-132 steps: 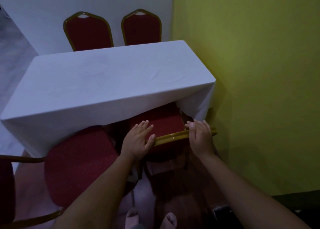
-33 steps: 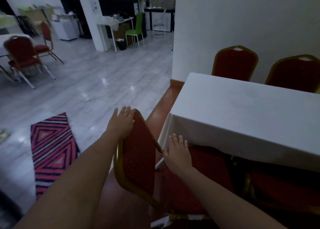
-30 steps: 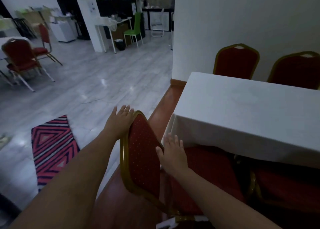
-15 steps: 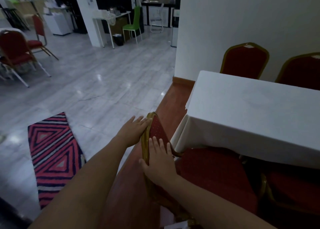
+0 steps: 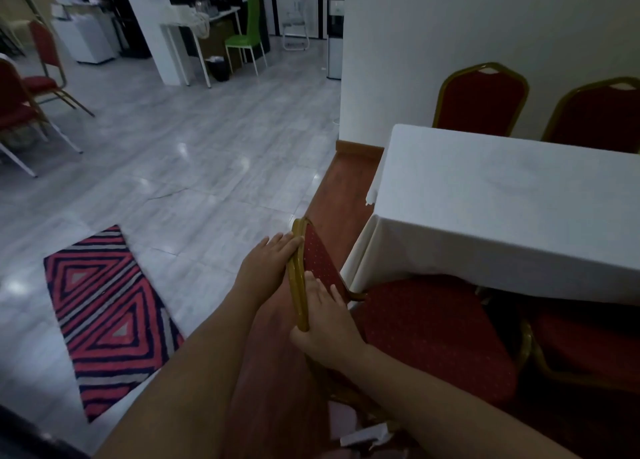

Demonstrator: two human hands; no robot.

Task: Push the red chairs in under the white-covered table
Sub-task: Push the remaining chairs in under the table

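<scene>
A red chair with a gold frame (image 5: 429, 330) stands at the near left corner of the white-covered table (image 5: 502, 209), its seat partly under the cloth and its backrest seen edge-on. My left hand (image 5: 266, 268) lies flat against the outer side of the backrest. My right hand (image 5: 329, 327) grips the gold frame from the padded side. A second red chair (image 5: 588, 347) sits further under the table to the right. Two more red chairs (image 5: 481, 101) stand behind the table, against the white wall.
A red and black striped rug (image 5: 104, 316) lies on the grey tiled floor to the left. A brown floor strip (image 5: 346, 188) runs beside the table. Further red chairs (image 5: 20, 101) stand far left; a green chair (image 5: 247, 35) and white desk are at the back.
The chair has turned: its backrest, first seen face-on, is now edge-on and nearer the table corner. My right hand went from the seat to the backrest frame. My left hand stayed on the backrest.
</scene>
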